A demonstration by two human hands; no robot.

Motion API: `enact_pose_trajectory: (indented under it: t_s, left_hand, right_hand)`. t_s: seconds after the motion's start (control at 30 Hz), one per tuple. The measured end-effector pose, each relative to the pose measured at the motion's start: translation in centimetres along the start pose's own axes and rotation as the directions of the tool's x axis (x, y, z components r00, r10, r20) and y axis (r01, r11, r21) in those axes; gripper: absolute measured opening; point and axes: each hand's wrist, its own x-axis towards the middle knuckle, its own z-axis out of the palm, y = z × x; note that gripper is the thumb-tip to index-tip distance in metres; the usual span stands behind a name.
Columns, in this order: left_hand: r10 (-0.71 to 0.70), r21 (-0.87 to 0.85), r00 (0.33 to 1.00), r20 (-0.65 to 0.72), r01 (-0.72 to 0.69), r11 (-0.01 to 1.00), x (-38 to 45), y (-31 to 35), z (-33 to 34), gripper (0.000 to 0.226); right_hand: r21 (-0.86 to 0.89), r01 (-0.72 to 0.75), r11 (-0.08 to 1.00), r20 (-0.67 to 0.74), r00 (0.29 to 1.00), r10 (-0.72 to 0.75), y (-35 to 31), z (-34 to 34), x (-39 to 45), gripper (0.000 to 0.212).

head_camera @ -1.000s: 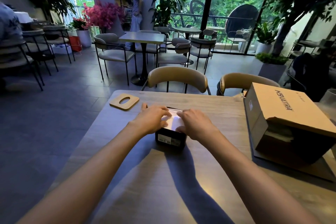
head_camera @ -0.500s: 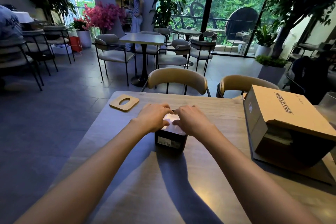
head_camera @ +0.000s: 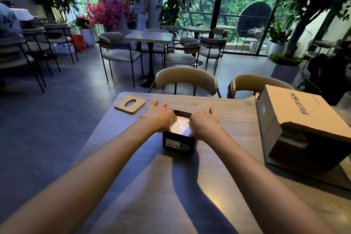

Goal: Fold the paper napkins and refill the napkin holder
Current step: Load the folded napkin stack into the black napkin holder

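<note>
I note both hands, left [head_camera: 158, 118] and right [head_camera: 204, 123], spread apart since before, flat on napkins [head_camera: 179, 126] in holder [head_camera: 178, 141]; wooden table [head_camera: 228, 112], café room.

i read "n9 ultra" printed on the top of the cardboard box [head_camera: 296, 118], right of my hands. the white label on the black napkin holder [head_camera: 178, 143] below them is too small to read.

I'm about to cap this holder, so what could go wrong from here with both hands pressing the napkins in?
1. The left hand and right hand press white paper napkins into the small black box-shaped napkin holder; uneven pressure might crumple them.
2. The holder looks light, so it could tip or slide.
3. The wooden square lid with an oval slot lies apart; reaching for it frees the napkins.
</note>
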Motion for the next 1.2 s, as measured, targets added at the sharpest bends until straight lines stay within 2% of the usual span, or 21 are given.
enact_pose_trajectory:
  t_s: [0.2,0.37,0.57,0.63,0.7,0.8,0.93,1.0,1.1,1.2]
  left_hand:
    - [-0.030,-0.107,0.989,0.146,0.046,0.993,-0.1,0.2,0.4,0.058]
    - [-0.068,-0.192,0.977,0.202,0.108,0.975,-0.3,0.7,0.8,0.054]
    - [-0.055,-0.161,0.986,0.155,0.080,0.984,-0.8,1.0,0.0,0.054]
    - [-0.044,-0.167,0.990,0.135,0.066,0.984,-1.3,0.7,-0.5,0.060]
    - [-0.044,-0.186,0.996,0.078,0.058,0.981,-1.6,0.3,-1.2,0.066]
    - [-0.032,-0.163,0.999,-0.043,0.025,0.986,-1.7,0.2,-1.8,0.070]
    - [0.008,-0.108,1.000,-0.001,-0.008,0.994,-1.9,0.3,-2.1,0.076]
    - [0.011,-0.062,1.000,0.001,-0.011,0.998,-1.9,0.1,-2.0,0.072]
    - [0.009,-0.005,1.000,-0.022,-0.009,1.000,-1.8,0.2,-1.8,0.069]
    - [-0.008,0.006,1.000,0.013,0.008,1.000,-1.7,0.5,-1.6,0.063]
  right_hand:
    - [0.020,-0.005,1.000,0.018,1.000,0.005,0.2,0.0,-0.6,0.028]
    - [0.014,0.030,0.999,-0.002,1.000,-0.030,-0.1,0.3,-1.1,0.007]
    - [0.013,0.064,0.998,-0.010,0.998,-0.064,-0.2,0.3,-1.2,0.023]
    - [0.036,0.085,0.996,-0.012,0.996,-0.085,0.3,0.1,-1.3,0.039]
    - [0.072,0.114,0.991,-0.053,0.992,-0.110,1.0,-0.3,-1.3,0.055]
    - [0.103,0.154,0.983,-0.121,0.983,-0.141,1.4,-1.3,-1.3,0.065]
    - [0.080,0.141,0.987,-0.057,0.989,-0.137,1.3,-1.6,-1.2,0.059]
    - [0.065,0.133,0.989,-0.033,0.991,-0.131,1.2,-1.0,-1.2,0.052]
    - [0.076,0.096,0.992,0.002,0.995,-0.097,0.9,-0.7,-1.0,0.056]
    - [0.030,0.073,0.997,0.014,0.997,-0.074,0.6,-0.7,-0.6,0.054]
